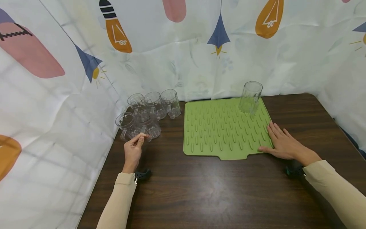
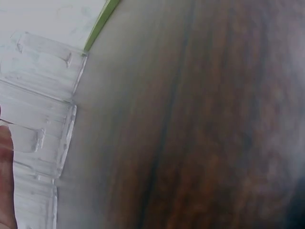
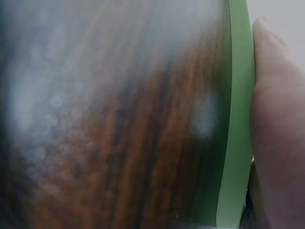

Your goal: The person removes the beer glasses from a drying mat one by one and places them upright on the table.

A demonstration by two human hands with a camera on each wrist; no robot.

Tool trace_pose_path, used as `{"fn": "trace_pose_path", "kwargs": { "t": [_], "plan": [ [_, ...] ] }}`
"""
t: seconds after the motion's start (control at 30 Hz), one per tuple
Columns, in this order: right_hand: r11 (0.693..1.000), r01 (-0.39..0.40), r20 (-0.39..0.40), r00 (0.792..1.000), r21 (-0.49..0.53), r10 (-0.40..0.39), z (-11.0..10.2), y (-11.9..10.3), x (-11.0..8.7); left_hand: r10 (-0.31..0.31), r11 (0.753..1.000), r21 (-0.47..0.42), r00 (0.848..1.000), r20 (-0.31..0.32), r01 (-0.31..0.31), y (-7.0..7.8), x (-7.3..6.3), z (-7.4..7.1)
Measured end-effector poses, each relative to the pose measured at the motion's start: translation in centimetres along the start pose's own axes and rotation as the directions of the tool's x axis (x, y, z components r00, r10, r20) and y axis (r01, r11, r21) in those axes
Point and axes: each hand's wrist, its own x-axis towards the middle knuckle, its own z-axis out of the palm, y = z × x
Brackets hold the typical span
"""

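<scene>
My left hand (image 1: 133,153) pinches with thumb and fingers at the handle of a clear glass mug (image 1: 151,128), the front right one of a cluster at the left. In the left wrist view a fingertip (image 2: 5,138) overlaps the handle of a mug (image 2: 35,131). My right hand (image 1: 286,143) lies flat with spread fingers at the right edge of a green ribbed drying mat (image 1: 211,127). One clear mug (image 1: 250,97) stands upright on the mat's back right part. The right wrist view has the thumb (image 3: 281,119) along the mat's edge (image 3: 236,119).
Several more clear mugs, among them one at the front left (image 1: 125,122) and one at the back (image 1: 170,103), stand close together left of the mat. Dark wooden table (image 1: 200,190) spreads in front. A patterned white cloth (image 1: 194,63) hangs behind and at the left.
</scene>
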Motion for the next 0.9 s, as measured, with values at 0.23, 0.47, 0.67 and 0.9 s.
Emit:
{"fn": "trace_pose_path", "kwargs": {
  "t": [0.23, 0.47, 0.67, 0.9],
  "plan": [
    [1.000, -0.001, 0.007, 1.000, -0.021, 0.001, -0.1, -0.3, 0.1, -0.031, 0.999, 0.023, 0.999, 0.007, 0.031, 0.0, 0.2, -0.5],
    [1.000, 0.006, 0.003, 1.000, -0.010, -0.006, -0.3, -0.3, -0.1, -0.064, 0.998, -0.001, 0.998, 0.016, 0.064, 0.3, 0.4, -0.6],
    [1.000, 0.006, -0.001, 1.000, -0.005, -0.006, -0.3, -0.3, -0.1, -0.076, 0.992, -0.100, 0.997, 0.008, 0.077, 0.5, 0.3, -0.5],
    [1.000, 0.006, -0.003, 1.000, 0.003, -0.006, 0.0, -0.1, -0.1, -0.134, 0.966, -0.230, 0.989, -0.062, 0.116, 1.2, 0.1, -1.4]
  ]
}}
